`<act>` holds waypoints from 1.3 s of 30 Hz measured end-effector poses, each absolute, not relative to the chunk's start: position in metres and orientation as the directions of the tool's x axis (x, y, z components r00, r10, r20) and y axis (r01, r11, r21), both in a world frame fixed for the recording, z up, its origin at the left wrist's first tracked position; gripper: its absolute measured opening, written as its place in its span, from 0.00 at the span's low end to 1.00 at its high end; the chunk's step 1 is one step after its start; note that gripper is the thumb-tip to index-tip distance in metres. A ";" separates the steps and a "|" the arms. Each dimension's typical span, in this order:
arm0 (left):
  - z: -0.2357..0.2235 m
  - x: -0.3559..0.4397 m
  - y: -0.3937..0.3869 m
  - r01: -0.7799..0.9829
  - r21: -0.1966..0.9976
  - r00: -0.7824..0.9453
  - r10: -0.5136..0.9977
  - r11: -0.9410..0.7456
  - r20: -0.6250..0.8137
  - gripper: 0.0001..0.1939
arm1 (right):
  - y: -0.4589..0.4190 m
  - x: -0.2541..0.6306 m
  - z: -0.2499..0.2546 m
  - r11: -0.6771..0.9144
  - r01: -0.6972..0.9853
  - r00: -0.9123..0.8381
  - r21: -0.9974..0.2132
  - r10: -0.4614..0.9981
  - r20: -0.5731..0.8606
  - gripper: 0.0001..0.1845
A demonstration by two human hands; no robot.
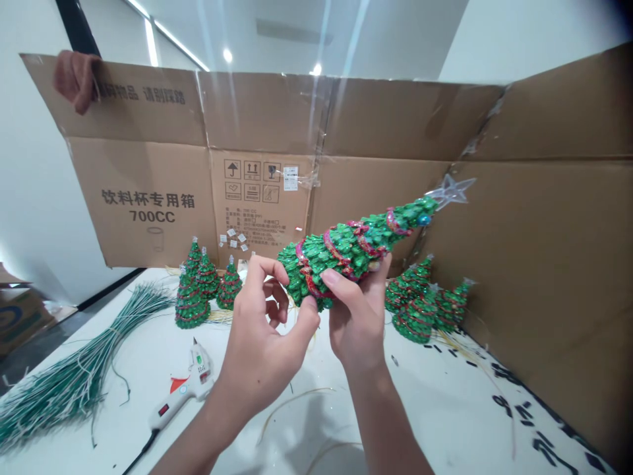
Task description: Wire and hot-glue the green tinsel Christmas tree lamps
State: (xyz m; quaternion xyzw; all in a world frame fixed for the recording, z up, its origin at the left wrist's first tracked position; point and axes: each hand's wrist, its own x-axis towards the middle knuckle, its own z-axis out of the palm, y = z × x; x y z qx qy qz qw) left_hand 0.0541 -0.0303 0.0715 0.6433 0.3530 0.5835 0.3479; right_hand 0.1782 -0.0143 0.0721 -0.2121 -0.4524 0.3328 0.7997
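My right hand (360,320): wrapped round a glittery green, red-garlanded conical tree (341,251)
My left hand (264,343): half open, at its base

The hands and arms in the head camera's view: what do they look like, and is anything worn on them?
They are a person's, not a machine's. The left hand and right hand wear no gloves, and no ring shows. The left forearm and right forearm show no sleeve, watch or bracelet.
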 end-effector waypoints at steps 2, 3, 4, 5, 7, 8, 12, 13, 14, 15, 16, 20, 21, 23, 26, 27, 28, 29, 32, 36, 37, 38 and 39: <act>0.072 0.055 -0.030 0.003 0.870 0.075 0.868 -0.492 0.491 0.15 | -0.014 0.177 0.071 0.693 -0.338 0.369 -0.637 0.720 0.588 0.33; 0.072 0.056 -0.030 -0.026 0.878 0.081 0.874 -0.479 0.479 0.15 | -0.014 0.177 0.071 0.694 -0.336 0.368 -0.637 0.719 0.589 0.33; 0.073 0.056 -0.029 -0.054 0.885 0.089 0.880 -0.463 0.466 0.16 | -0.014 0.177 0.071 0.692 -0.336 0.365 -0.639 0.721 0.589 0.33; 0.073 0.057 -0.029 -0.075 0.891 0.095 0.886 -0.448 0.453 0.16 | -0.015 0.176 0.071 0.689 -0.338 0.362 -0.641 0.724 0.587 0.32; 0.073 0.058 -0.029 -0.096 0.899 0.094 0.896 -0.426 0.435 0.16 | -0.014 0.176 0.070 0.679 -0.342 0.360 -0.650 0.733 0.577 0.29; 0.073 0.058 -0.028 -0.102 0.902 0.089 0.899 -0.420 0.428 0.17 | -0.014 0.176 0.070 0.674 -0.342 0.361 -0.655 0.738 0.571 0.28; 0.072 0.058 -0.028 -0.158 0.905 0.092 0.907 -0.395 0.412 0.18 | -0.012 0.175 0.069 0.664 -0.340 0.351 -0.666 0.747 0.565 0.25; 0.072 0.057 -0.027 -0.177 0.904 0.098 0.907 -0.390 0.411 0.18 | -0.012 0.175 0.069 0.661 -0.346 0.348 -0.666 0.750 0.563 0.26; 0.071 0.057 -0.027 -0.193 0.901 0.102 0.906 -0.387 0.411 0.18 | -0.012 0.175 0.069 0.655 -0.352 0.346 -0.668 0.755 0.557 0.26; 0.071 0.057 -0.027 -0.204 0.900 0.108 0.905 -0.386 0.412 0.18 | -0.013 0.175 0.070 0.647 -0.359 0.346 -0.672 0.761 0.549 0.25; 0.070 0.056 -0.026 -0.210 0.898 0.113 0.902 -0.388 0.416 0.17 | -0.013 0.175 0.070 0.640 -0.365 0.348 -0.676 0.767 0.539 0.25; 0.069 0.054 -0.026 -0.225 0.884 0.136 0.886 -0.409 0.444 0.15 | -0.015 0.176 0.073 0.602 -0.402 0.319 -0.690 0.799 0.510 0.22; 0.069 0.054 -0.026 -0.231 0.880 0.134 0.882 -0.415 0.451 0.15 | -0.016 0.177 0.073 0.589 -0.421 0.302 -0.690 0.808 0.506 0.22; 0.069 0.054 -0.026 -0.239 0.875 0.125 0.880 -0.422 0.458 0.15 | -0.016 0.177 0.074 0.561 -0.473 0.270 -0.679 0.826 0.495 0.21; 0.069 0.054 -0.026 -0.242 0.873 0.119 0.880 -0.423 0.459 0.15 | -0.016 0.177 0.075 0.538 -0.544 0.254 -0.644 0.837 0.485 0.16; 0.069 0.054 -0.026 -0.238 0.874 0.118 0.881 -0.424 0.459 0.15 | -0.016 0.177 0.076 0.535 -0.556 0.256 -0.636 0.838 0.482 0.14; 0.069 0.054 -0.026 -0.228 0.876 0.115 0.881 -0.426 0.459 0.15 | -0.015 0.177 0.076 0.535 -0.563 0.259 -0.630 0.838 0.480 0.13; 0.069 0.054 -0.026 -0.215 0.877 0.109 0.882 -0.429 0.458 0.14 | -0.015 0.177 0.077 0.533 -0.567 0.261 -0.627 0.839 0.477 0.11; 0.069 0.055 -0.026 -0.197 0.876 0.092 0.882 -0.440 0.463 0.15 | -0.013 0.177 0.078 0.517 -0.586 0.254 -0.623 0.848 0.465 0.10; 0.068 0.056 -0.025 -0.228 0.866 0.085 0.877 -0.445 0.473 0.16 | -0.013 0.177 0.078 0.489 -0.616 0.234 -0.617 0.862 0.449 0.11; 0.068 0.056 -0.025 -0.234 0.865 0.083 0.877 -0.444 0.472 0.16 | -0.014 0.177 0.078 0.482 -0.620 0.225 -0.619 0.865 0.448 0.11; 0.068 0.056 -0.024 -0.240 0.865 0.081 0.879 -0.441 0.470 0.16 | -0.014 0.177 0.077 0.475 -0.621 0.214 -0.623 0.868 0.447 0.11; 0.068 0.055 -0.023 -0.245 0.867 0.079 0.882 -0.435 0.465 0.16 | -0.014 0.178 0.077 0.470 -0.620 0.204 -0.629 0.870 0.449 0.11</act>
